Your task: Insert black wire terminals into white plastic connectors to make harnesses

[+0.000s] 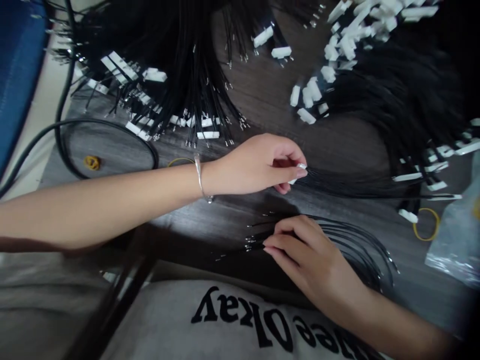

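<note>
My left hand [262,162] reaches across the dark wooden table [262,95], a silver bracelet on its wrist. Its fingertips pinch a small white connector [300,170] with black wires trailing off to the right. Below it my right hand [303,252] rests on a small bundle of loose black wires [352,240]. Its fingers press down where the bundle's metal-tipped ends [251,242] fan out to the left.
Big heaps of black wires with white connectors lie at the back left [168,65] and right [397,85]. Also here: a black cable loop [108,145], yellow rubber bands [92,162] [425,225], a clear plastic bag [455,240] and a blue object [18,70].
</note>
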`<state>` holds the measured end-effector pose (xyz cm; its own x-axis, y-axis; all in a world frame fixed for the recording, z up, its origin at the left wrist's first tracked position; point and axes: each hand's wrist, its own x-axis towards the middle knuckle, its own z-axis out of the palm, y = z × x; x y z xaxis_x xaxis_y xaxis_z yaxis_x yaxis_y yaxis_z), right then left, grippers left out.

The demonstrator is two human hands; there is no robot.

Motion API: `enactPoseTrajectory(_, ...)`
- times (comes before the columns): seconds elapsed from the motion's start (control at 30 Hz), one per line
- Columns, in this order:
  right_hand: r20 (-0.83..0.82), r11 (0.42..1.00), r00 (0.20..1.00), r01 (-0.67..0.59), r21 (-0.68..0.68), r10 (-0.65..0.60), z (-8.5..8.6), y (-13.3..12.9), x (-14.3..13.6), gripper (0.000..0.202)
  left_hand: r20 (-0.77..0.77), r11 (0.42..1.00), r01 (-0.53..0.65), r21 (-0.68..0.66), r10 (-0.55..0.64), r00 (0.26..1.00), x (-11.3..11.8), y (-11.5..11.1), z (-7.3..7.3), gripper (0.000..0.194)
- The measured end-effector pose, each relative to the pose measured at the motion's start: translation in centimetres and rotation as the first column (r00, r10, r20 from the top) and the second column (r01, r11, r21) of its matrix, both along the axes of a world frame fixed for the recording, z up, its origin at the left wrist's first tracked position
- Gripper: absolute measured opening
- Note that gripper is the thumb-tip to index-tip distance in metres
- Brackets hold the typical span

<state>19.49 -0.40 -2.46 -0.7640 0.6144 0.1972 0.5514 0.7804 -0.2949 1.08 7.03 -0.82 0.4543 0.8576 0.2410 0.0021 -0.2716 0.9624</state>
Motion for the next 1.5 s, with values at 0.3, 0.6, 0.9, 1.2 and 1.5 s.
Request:
enactPoseTrajectory(0.3, 0.082, 0.995, 0.995, -0.054, 0.083, 0.048, 1.0, 0.4, -0.4, 0.012, 0.007, 0.999, 0.028, 0.030, -0.028, 1.000, -0.1, 0.1, -0.3, 0.009)
enactPoseTrajectory(0.6, 0.271, 0.997, 0.961, 0.031, 0.076, -0.050, 0.7, -0.1, -1.7, 0.011, 0.078, 0.997, 0.067, -0.048, -0.064, 0.995, -0.3, 0.2, -0.3, 0.004)
enactPoseTrajectory(0.9, -0.064, 0.920, 0.935, 0.328, -0.213, -0.348, 5.9, 1.5, 1.1, 0.010, 0.202, 0.975, 0.011, -0.220, 0.035, 0.979, -0.1, 0.0, -0.8, 0.005)
enactPoseTrajectory(1.2, -0.067, 0.948, 0.947, 0.312, -0.060, -0.316, 6.8, 6.1, 0.5, 0.006, 0.228, 0.942, -0.067, -0.330, 0.148, 0.962, 0.5, -1.1, -0.5, 0.010)
enactPoseTrajectory(1.5, -0.052, 0.943, 0.946, 0.314, -0.108, -0.321, 5.7, 7.7, -0.2, 0.013, 0.227, 0.893, -0.067, -0.445, 0.184, 0.956, 0.5, -0.9, 0.3, 0.011)
